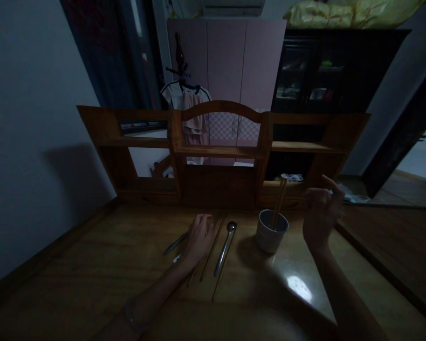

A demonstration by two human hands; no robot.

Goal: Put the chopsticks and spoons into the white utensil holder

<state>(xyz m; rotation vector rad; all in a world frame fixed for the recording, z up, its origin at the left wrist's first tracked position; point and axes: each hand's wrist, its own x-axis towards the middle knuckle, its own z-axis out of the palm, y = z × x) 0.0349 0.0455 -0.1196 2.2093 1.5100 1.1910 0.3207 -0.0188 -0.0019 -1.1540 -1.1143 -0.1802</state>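
Here's my left hand (199, 239), low over the wooden desk (102, 265), fingers bent downward among the thin sticks; the gap under them is hidden, so I can't tell whether I'm pinching one. Just left of it lies a slim dark utensil (175, 243), with a small white piece (177, 258) on its near side. Over to the right of that hand, one bare stick (211, 251) slants across the wood, then comes the metal spoon (223, 252), bowl at the far end, and a longer stick (218, 282) close along its right side. Further right stands the grey cup (268, 241), upright, a tilted bunch of sticks (279, 201) poking out. And my right hand (321, 215)! Up in the air right of the cup, loosely curled, forefinger stretched out, nothing visible in it.
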